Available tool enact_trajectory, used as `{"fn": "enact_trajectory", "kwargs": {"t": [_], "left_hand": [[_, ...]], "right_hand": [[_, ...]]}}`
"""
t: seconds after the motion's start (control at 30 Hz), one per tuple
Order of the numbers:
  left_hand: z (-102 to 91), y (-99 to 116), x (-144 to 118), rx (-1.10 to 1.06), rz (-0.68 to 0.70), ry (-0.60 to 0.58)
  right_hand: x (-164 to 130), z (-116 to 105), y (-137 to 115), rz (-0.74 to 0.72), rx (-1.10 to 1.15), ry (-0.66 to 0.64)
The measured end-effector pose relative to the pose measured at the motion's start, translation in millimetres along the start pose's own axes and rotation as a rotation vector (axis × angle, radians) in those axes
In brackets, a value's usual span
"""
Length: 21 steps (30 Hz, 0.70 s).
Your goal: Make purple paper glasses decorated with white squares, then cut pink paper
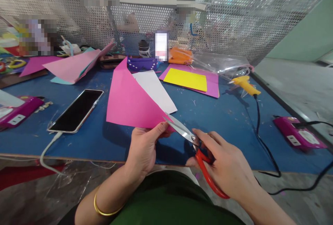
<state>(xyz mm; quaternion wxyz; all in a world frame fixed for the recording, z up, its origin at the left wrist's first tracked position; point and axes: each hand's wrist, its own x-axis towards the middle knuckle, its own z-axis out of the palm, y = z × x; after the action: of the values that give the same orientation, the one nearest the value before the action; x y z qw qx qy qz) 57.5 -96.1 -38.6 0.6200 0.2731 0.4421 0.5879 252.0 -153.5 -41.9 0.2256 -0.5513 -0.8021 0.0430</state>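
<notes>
A bright pink sheet of paper is pinched at its near right corner between the thumb and fingers of my left hand. My right hand grips red-handled scissors, whose blades point left. The blade tips lie at the pink sheet's right corner, close to my left thumb; the blades are slightly parted. Behind the pink sheet, a white sheet rests on the blue table. Farther back, a yellow sheet lies on top of purple sheets.
A phone on a white cable lies at left. Right of the paper are a yellow glue gun and a magenta power strip with black cords. More folded pink paper sits back left. A perforated metal screen closes off the table's back.
</notes>
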Motion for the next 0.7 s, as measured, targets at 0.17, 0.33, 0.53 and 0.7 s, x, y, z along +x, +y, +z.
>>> {"fn": "enact_trajectory", "kwargs": {"t": [0.17, 0.33, 0.53, 0.7], "left_hand": [[0.3, 0.0, -0.5, 0.016, 0.000, -0.001], [-0.1, -0.2, -1.1, 0.004, -0.005, -0.005], [0.0, -0.6, 0.5, -0.013, -0.031, -0.013], [-0.7, -0.8, 0.6, -0.020, -0.025, -0.014]], "right_hand": [[1.2, 1.6, -0.5, -0.005, 0.012, 0.007], [0.3, 2.7, -0.6, -0.037, -0.006, 0.025], [1.1, 4.1, -0.6, -0.066, -0.030, 0.056], [-0.9, 5.1, 0.0, -0.052, 0.005, 0.041]]}}
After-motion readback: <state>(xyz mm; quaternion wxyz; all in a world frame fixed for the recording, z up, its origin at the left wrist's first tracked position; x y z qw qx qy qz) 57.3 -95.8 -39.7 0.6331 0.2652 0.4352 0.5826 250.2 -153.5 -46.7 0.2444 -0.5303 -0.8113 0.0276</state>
